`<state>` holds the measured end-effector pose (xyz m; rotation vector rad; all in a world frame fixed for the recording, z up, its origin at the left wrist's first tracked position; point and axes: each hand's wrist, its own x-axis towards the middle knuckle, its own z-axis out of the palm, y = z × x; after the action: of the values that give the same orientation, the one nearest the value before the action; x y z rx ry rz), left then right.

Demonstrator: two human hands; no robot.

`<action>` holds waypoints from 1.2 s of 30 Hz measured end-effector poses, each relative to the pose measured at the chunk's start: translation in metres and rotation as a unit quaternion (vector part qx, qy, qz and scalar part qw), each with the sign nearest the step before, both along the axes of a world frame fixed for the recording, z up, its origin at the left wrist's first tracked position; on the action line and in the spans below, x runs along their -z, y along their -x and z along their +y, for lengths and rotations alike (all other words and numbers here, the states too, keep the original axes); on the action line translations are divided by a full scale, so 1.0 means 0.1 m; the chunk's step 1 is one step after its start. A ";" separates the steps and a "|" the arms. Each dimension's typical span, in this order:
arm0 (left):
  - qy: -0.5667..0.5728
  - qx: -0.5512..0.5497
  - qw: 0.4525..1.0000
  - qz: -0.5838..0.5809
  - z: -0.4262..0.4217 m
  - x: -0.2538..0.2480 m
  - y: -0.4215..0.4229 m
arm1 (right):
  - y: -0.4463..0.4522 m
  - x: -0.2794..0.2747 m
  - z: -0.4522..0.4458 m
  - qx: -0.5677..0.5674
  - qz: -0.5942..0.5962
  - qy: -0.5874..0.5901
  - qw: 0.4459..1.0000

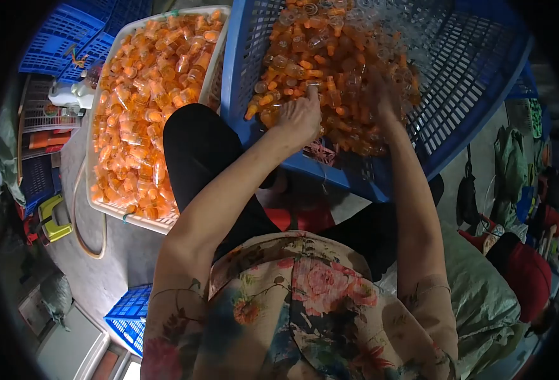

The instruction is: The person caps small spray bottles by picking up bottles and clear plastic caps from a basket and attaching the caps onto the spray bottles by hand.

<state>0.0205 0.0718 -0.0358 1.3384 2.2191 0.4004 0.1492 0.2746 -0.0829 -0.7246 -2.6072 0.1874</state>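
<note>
A big blue plastic basket (240,57) is tilted in front of me, holding a heap of small orange-and-clear plastic bottles (333,92) with orange tips. My left hand (300,120) rests on the near-left part of the heap. Its index finger points forward against the bottles, while the other fingers are curled and partly hidden. My right hand (384,95) reaches into the heap on the right; shadow and motion smear its fingers. Clear, colourless plastic pieces (412,38) lie farther back in the same basket.
At my left stands a white basket (96,168) piled with similar orange pieces. Blue crates (57,31) are stacked behind it; another blue crate (127,316) sits lower left. A hose (77,218) lies on the floor. Green sacks (482,297) and a person in red (533,278) are at right.
</note>
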 end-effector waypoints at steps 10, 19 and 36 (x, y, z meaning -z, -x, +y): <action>-0.064 -0.138 0.770 -0.619 -0.21 -0.08 0.28 | -0.96 -0.62 -1.11 0.053 0.277 0.565 0.775; 0.025 -0.133 0.580 -0.803 -0.55 -0.24 -0.10 | -0.81 -1.01 -1.42 -0.149 0.135 0.255 0.946; -0.344 0.213 0.910 0.088 -0.85 -0.74 -0.08 | -0.58 -0.80 -1.34 -0.085 0.147 0.798 0.578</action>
<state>0.0284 -0.0128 0.0378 2.2437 1.8925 0.9839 0.2068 0.1401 -0.0032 -0.7043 -1.4637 2.5780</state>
